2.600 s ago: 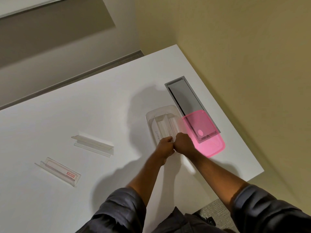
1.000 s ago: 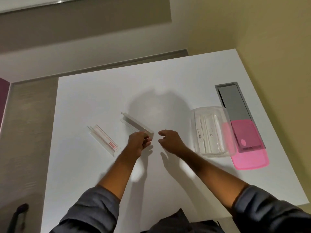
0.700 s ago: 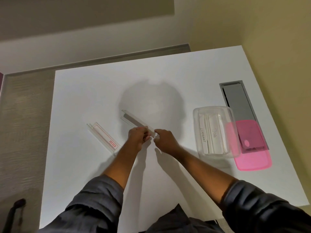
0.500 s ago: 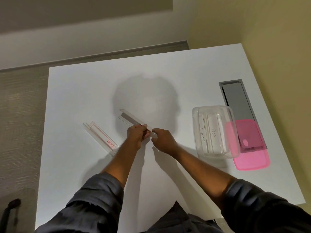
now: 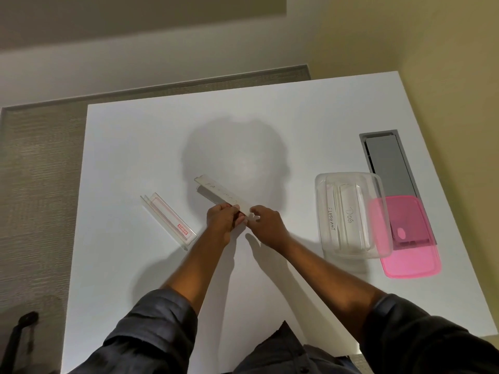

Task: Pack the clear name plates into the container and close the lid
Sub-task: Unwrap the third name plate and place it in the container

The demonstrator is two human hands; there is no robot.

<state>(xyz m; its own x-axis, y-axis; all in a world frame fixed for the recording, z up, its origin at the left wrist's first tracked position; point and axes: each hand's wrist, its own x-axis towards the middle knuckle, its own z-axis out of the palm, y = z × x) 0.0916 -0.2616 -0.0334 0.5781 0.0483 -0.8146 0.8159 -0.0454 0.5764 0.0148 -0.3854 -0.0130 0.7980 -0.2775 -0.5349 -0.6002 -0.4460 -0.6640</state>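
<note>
A clear name plate (image 5: 216,192) with faint writing is lifted at the table's middle. My left hand (image 5: 222,222) grips its near end and my right hand (image 5: 266,221) pinches the same end from the right. Another clear name plate (image 5: 168,218) with a red label lies flat to the left. The clear container (image 5: 351,214) stands open on the right; two name plates marked ELEPHANT and DOG lie inside. Its pink lid (image 5: 406,238) lies beside it, partly under its right edge.
A grey metal cable hatch (image 5: 387,163) is set into the white table (image 5: 135,147) behind the lid. The table's right edge is close to a yellow wall. A dark bag handle (image 5: 23,327) shows on the floor at the lower left.
Both hands left the container and went left to the middle name plate. My left hand took its near end, my right hand joined, and the plate is now raised and turned face up.
</note>
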